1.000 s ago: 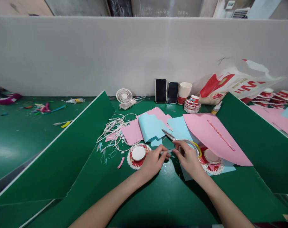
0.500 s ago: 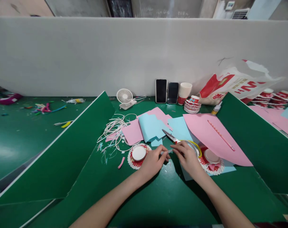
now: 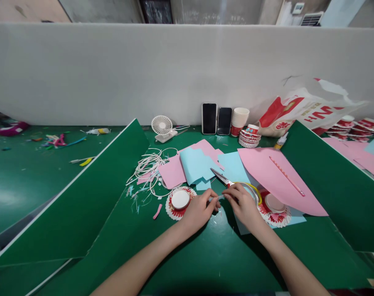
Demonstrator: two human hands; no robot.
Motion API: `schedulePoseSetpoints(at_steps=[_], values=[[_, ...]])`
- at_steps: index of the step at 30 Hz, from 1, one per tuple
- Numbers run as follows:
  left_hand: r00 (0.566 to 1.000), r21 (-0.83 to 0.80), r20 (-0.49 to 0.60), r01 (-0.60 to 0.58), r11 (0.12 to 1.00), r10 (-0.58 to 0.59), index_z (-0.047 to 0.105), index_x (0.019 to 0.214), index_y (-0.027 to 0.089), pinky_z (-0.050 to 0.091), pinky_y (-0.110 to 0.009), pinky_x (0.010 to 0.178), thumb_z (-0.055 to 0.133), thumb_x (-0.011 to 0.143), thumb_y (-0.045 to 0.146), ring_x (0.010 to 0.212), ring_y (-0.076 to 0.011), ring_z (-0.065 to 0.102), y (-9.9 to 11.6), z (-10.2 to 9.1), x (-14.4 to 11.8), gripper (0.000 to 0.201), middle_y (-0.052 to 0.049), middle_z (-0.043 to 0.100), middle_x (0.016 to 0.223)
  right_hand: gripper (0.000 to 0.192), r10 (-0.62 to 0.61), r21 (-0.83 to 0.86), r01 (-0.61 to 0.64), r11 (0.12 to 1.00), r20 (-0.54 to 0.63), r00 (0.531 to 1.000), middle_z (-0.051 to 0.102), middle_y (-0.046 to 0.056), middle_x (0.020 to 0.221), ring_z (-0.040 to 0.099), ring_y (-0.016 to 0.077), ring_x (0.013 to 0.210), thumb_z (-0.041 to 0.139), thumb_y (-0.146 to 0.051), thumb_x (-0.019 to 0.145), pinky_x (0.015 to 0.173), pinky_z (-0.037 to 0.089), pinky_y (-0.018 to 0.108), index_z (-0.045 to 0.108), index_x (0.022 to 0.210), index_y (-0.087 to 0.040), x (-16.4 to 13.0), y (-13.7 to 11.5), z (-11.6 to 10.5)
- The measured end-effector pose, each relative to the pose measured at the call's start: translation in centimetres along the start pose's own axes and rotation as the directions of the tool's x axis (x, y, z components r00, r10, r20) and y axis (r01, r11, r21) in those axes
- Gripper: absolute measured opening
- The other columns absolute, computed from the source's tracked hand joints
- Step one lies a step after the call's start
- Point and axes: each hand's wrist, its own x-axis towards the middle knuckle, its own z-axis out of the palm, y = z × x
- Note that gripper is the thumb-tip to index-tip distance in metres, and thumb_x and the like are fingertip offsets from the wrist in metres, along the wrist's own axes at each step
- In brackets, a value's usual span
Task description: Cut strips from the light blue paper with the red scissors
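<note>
Step, by my read: trimming. Left hand [image 3: 199,210] pinches a small pale-blue paper strip [image 3: 216,198] mid-worktop; right hand [image 3: 244,203] closed on scissors [image 3: 226,179], blades pointing far-left. Next needs blades aligned on strip.

On the green tabletop [image 3: 205,255], the left hand [image 3: 199,210] and right hand [image 3: 244,205] meet near the middle, pinching a small pale blue strip [image 3: 216,198] between their fingertips. Scissors [image 3: 225,179] with yellow handles lie just beyond the right hand on blue paper [image 3: 233,166]. A cut paper cup [image 3: 180,199] fanned flat sits just left of the left hand. Farther back, two phones [image 3: 217,119] lean against the white wall, beside a small fan [image 3: 161,124].
</note>
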Motion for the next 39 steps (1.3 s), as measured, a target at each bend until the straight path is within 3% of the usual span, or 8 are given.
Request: schedulePoseSetpoints(at_steps=[8,14,19,22,25,29,34,39], values=[[1.000,0.044,-0.012,-0.013,0.999,0.013,0.049,0.084,0.019,0.046,-0.023,0.067,0.035,0.089,0.031,0.069,-0.0115,0.063,0.0,-0.2,0.1,0.019,0.001,0.066,0.074,0.020,-0.041,0.009,0.041,0.999,-0.029,0.999,0.050,0.007,0.094,0.052,0.0183,0.088,0.043,-0.016,0.086,0.076,0.045,0.033,0.057,0.099,-0.019,-0.1,-0.1,0.1],[0.996,0.311,-0.012,-0.084,0.947,0.092,0.053,0.102,0.021,0.045,-0.030,0.077,0.047,0.083,0.039,0.088,-0.0187,0.060,-0.4,-0.8,0.3,0.027,-0.004,0.064,0.097,0.024,-0.107,-0.004,0.107,0.994,-0.030,0.994,0.049,0.008,0.096,0.051,0.0190,0.089,0.042,-0.015,0.086,0.077,0.045,0.035,0.054,0.106,-0.021,-0.1,-0.7,-0.1],[0.989,0.379,-0.024,-0.129,0.916,0.149,0.053,0.106,0.021,0.043,-0.033,0.083,0.044,0.084,0.043,0.095,-0.0208,0.057,-0.6,-1.0,0.5,0.033,-0.006,0.063,0.103,0.026,-0.127,0.022,0.126,0.992,0.026,0.992,0.049,0.007,0.097,0.051,0.0183,0.090,0.042,-0.014,0.086,0.078,0.045,0.034,0.053,0.109,-0.022,-0.2,-1.3,-0.2],[0.996,0.359,-0.036,-0.068,0.931,0.086,0.046,0.116,0.021,0.046,-0.034,0.078,0.045,0.083,0.045,0.090,-0.0214,0.060,-0.6,-1.1,0.5,0.041,-0.006,0.064,0.099,0.026,-0.121,0.068,0.118,0.991,0.038,0.992,0.049,0.007,0.097,0.051,0.0175,0.090,0.042,-0.015,0.086,0.078,0.045,0.034,0.053,0.109,-0.021,-0.2,-1.4,-0.4],[0.995,0.335,-0.016,-0.090,0.938,0.102,0.038,0.126,0.024,0.043,-0.036,0.086,0.046,0.082,0.045,0.102,-0.0214,0.056,-0.6,-1.3,0.5,0.049,-0.006,0.061,0.111,0.025,-0.110,0.117,0.105,0.988,0.039,0.993,0.050,0.007,0.097,0.052,0.0173,0.090,0.043,-0.015,0.086,0.079,0.045,0.034,0.054,0.108,-0.021,-0.2,-1.3,-0.6],[0.980,0.350,-0.008,-0.184,0.919,0.199,0.059,0.103,0.023,0.035,-0.037,0.097,0.048,0.081,0.043,0.118,-0.0231,0.042,-0.3,-1.5,0.6,0.032,-0.008,0.048,0.126,0.026,-0.116,0.163,0.103,0.981,0.074,0.990,0.052,0.006,0.095,0.052,0.0176,0.089,0.044,-0.014,0.085,0.078,0.044,0.034,0.057,0.106,-0.024,-0.1,-1.5,-0.8],[0.983,0.162,0.105,-0.169,0.972,0.153,0.064,0.090,0.020,0.044,-0.028,0.081,0.045,0.084,0.040,0.091,-0.0171,0.057,0.3,-1.8,0.6,0.028,-0.005,0.061,0.096,0.022,-0.116,0.194,0.095,0.976,0.100,0.988,0.053,0.005,0.091,0.051,0.0169,0.084,0.045,-0.014,0.085,0.074,0.043,0.032,0.056,0.102,-0.022,0.0,-1.5,-0.9],[0.983,-0.032,0.180,-0.040,0.999,0.046,0.065,0.091,0.020,0.045,-0.024,0.075,0.041,0.086,0.037,0.082,-0.0152,0.060,0.5,-1.7,0.6,0.030,-0.002,0.067,0.087,0.014,-0.076,0.165,0.058,0.985,0.105,0.992,0.051,0.002,0.082,0.049,0.0154,0.076,0.046,-0.014,0.084,0.068,0.041,0.029,0.053,0.094,-0.020,-0.1,-1.4,-1.0]])
